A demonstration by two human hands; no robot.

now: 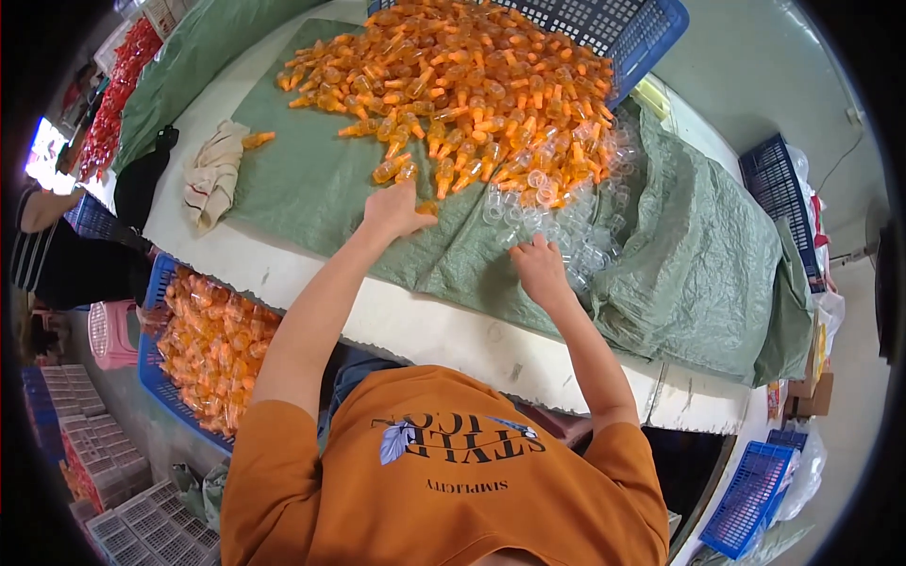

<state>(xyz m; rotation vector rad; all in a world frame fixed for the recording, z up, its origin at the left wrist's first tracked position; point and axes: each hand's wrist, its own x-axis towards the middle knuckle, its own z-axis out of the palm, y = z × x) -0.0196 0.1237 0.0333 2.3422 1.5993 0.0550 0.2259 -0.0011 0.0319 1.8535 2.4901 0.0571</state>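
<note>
A large heap of small orange-and-clear bottles [472,75] with orange tips spreads over a green woven sheet [311,193] on the table. At the heap's near edge is my left hand [390,209], its fingers closed around a small orange bottle [427,207], of which only a bit shows. To the right lies a pile of clear plastic cups or caps [566,231]. My right hand [541,269] rests at that pile's near left edge with its fingers curled together; what they hold, if anything, is hidden.
A blue basket [651,42] stands behind the heap. Folded green sheeting [694,255] lies at right, a cloth [215,174] at left. Below the table's left edge sits a blue crate [151,363] full of orange bottles. Another person [57,236] is at far left.
</note>
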